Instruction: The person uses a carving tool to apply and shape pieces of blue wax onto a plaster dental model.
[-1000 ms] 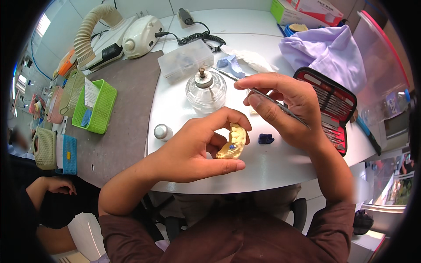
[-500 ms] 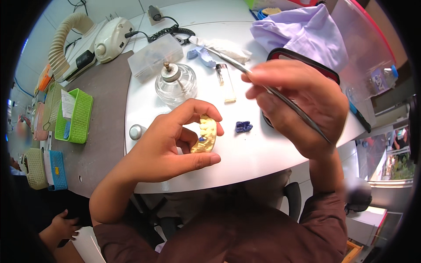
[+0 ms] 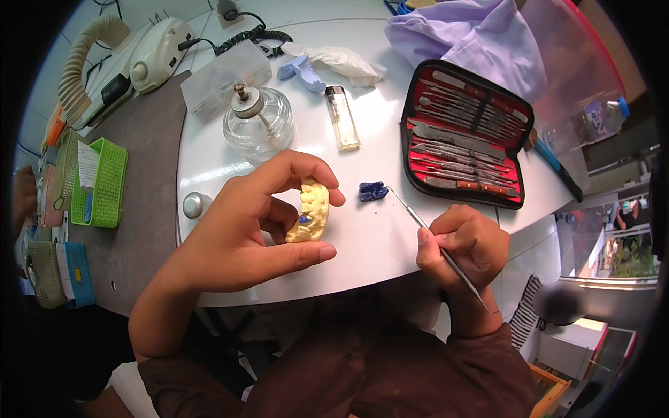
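Note:
A pale yellow dental cast (image 3: 315, 212) with a small blue wax spot on one tooth sits in my left hand (image 3: 240, 226), gripped between thumb and fingers above the white table. Held like a pen, a thin metal dental wax carver (image 3: 415, 217) is in my right hand (image 3: 465, 244). Its bent tip is at the right edge of a dark blue wax block (image 3: 373, 191) lying on the table; whether it touches cannot be made out. The carver's other hooked end points back over my right wrist.
A glass spirit lamp (image 3: 258, 129), a clear lighter (image 3: 342, 120) and a small metal cap (image 3: 196, 205) stand or lie near my left hand. An open red-lined case (image 3: 463, 136) of carving tools lies at right. Farther left is a green basket (image 3: 101, 184).
My right hand has come down and nearer to me, bringing the carver's tip from above the table to the blue wax. The tool case is now uncovered. My left hand keeps its grip.

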`<state>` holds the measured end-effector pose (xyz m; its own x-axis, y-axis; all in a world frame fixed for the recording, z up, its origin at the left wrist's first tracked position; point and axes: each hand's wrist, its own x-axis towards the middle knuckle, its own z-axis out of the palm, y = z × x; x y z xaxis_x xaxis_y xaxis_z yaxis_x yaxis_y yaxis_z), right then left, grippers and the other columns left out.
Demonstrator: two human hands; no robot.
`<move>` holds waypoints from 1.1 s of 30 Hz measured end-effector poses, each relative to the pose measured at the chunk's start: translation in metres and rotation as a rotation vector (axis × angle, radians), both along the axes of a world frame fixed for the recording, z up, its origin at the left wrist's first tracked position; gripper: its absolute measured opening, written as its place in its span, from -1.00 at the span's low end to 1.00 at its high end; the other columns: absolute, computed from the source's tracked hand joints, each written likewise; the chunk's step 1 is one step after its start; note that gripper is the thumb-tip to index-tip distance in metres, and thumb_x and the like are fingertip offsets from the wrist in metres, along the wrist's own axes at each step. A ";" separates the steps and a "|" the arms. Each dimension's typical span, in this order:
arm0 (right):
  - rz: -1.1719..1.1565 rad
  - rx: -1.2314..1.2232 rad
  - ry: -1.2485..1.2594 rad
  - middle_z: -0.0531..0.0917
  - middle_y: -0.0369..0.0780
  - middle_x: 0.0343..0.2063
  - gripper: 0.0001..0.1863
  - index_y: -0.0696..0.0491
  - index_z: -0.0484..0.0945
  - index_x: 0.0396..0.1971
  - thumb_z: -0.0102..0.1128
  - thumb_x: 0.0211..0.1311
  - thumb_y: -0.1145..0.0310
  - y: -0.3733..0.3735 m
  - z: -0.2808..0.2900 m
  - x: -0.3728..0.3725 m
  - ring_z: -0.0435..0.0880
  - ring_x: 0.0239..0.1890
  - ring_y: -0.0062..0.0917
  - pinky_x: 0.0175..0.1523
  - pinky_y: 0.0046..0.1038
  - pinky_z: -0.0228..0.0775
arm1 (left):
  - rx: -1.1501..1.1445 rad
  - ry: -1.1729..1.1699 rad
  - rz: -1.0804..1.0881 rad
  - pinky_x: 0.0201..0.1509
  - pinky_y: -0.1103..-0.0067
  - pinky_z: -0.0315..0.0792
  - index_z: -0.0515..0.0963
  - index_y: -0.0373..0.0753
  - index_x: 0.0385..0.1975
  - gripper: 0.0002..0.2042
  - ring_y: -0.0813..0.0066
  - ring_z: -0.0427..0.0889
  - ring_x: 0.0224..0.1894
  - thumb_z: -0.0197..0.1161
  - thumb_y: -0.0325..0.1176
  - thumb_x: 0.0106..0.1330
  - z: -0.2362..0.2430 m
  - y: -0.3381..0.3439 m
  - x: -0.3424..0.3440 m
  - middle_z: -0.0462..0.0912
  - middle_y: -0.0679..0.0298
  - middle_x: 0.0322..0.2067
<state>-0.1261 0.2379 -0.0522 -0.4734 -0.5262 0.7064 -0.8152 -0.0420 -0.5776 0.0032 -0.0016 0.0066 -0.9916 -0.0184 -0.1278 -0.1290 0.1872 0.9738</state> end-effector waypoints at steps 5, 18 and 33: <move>-0.024 0.038 0.025 0.56 -0.25 -0.72 -0.64 0.03 0.33 -0.64 0.41 -0.20 0.66 0.001 0.000 0.001 0.49 -0.76 -0.54 -0.63 -0.58 0.28 | 0.008 -0.014 -0.004 -0.16 0.68 0.53 0.39 -0.27 0.04 -0.47 0.69 0.55 -0.17 0.50 -0.48 0.09 0.002 0.000 -0.001 0.56 0.22 -0.01; 0.065 -0.140 -0.290 0.64 -0.10 -0.57 -0.71 0.09 0.38 -0.53 0.34 -0.14 0.70 0.007 0.001 0.006 0.62 -0.57 -0.55 -0.51 -0.60 0.36 | 0.028 0.036 -0.015 -0.09 0.64 0.52 0.36 -0.26 0.07 -0.46 0.62 0.54 -0.10 0.49 -0.51 0.11 -0.002 0.001 -0.001 0.54 0.22 0.01; 0.571 -0.353 -0.672 0.63 -0.07 -0.49 -0.73 0.11 0.39 -0.35 0.27 0.06 0.74 -0.033 0.012 0.027 0.77 -0.25 -0.16 0.07 0.08 0.58 | -0.032 0.090 -0.071 -0.28 0.72 0.54 0.38 -0.31 0.04 -0.46 0.64 0.62 -0.18 0.51 -0.54 0.08 -0.004 0.003 0.001 0.56 0.25 -0.12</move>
